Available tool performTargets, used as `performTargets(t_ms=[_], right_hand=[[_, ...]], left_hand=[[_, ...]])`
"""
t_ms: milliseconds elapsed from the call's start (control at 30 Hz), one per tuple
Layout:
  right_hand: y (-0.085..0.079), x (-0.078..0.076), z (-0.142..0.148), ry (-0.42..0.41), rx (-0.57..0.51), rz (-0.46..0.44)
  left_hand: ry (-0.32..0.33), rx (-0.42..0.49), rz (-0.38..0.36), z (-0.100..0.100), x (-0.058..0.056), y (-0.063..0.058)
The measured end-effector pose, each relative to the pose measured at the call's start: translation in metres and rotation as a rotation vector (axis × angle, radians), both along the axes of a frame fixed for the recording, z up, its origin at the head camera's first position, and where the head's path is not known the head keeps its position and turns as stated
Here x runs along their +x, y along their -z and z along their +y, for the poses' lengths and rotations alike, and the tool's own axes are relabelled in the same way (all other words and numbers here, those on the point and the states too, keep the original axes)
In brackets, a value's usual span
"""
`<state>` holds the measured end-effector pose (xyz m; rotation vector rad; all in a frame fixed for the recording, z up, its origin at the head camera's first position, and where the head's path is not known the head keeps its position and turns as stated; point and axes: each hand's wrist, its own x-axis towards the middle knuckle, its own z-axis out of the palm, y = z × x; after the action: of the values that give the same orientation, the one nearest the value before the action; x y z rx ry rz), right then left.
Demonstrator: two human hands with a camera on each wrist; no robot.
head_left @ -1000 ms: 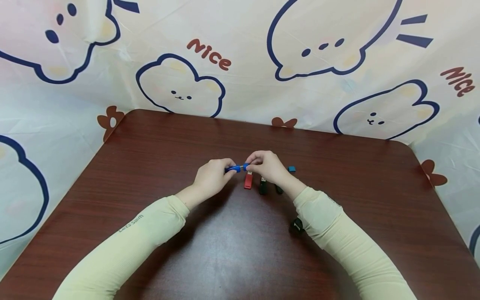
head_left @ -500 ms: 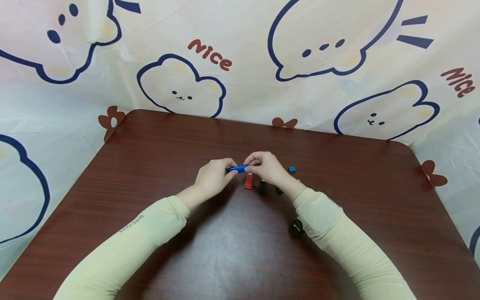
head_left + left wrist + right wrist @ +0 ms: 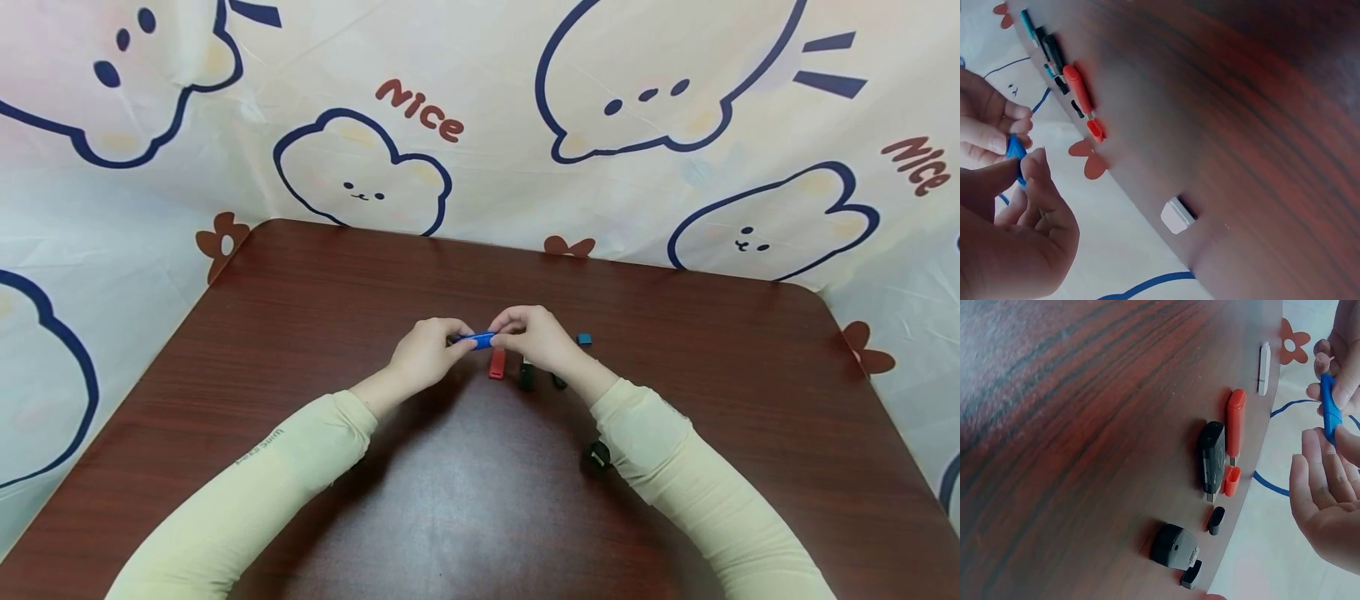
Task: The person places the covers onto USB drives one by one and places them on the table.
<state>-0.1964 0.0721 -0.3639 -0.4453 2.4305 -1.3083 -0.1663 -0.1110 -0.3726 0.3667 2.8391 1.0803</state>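
Note:
Both hands hold a blue USB flash drive point(image 3: 482, 340) just above the table, with no metal showing between its body and cap. My left hand point(image 3: 426, 354) pinches the body end, and my right hand point(image 3: 542, 342) pinches the cap end. In the right wrist view the blue flash drive point(image 3: 1330, 409) shows a thin seam across it. Below the hands lies a red USB flash drive point(image 3: 1235, 425) with its plug bare and its red cap point(image 3: 1232, 481) just off the plug. Beside it lies a black USB flash drive point(image 3: 1212, 453), with a small black cap point(image 3: 1215, 520) nearby.
A rounded black piece point(image 3: 1174, 545) and another black cap point(image 3: 1191, 575) lie further along. A small teal cap point(image 3: 584, 339) sits beyond the right wrist. A whitish stick point(image 3: 1264, 369) lies near the far edge. A patterned cloth point(image 3: 502, 183) hangs behind the table point(image 3: 450, 500).
The right hand has pushed the blue cap onto the drive, so the bare metal plug between the two parts has gone from sight. Both hands have otherwise stayed nearly still.

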Motion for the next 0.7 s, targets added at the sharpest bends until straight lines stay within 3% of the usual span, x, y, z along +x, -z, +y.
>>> performTargets(t_ms=[200,400,700], right_hand=[[-0.0014,0.0,-0.0001,0.018,-0.033,-0.073],[-0.0025,-0.0007,0.0007,0.025,-0.005,-0.055],[-0.0023,-0.0009,0.0006,0.016,-0.012,-0.014]], left_hand=[[0.015,0.139,-0.089,-0.0009,-0.0025,-0.003],[0.01,0.171,-0.131,-0.0012,-0.0028,-0.0038],[-0.005,0.192,-0.137,0.0005,-0.0026,-0.0054]])
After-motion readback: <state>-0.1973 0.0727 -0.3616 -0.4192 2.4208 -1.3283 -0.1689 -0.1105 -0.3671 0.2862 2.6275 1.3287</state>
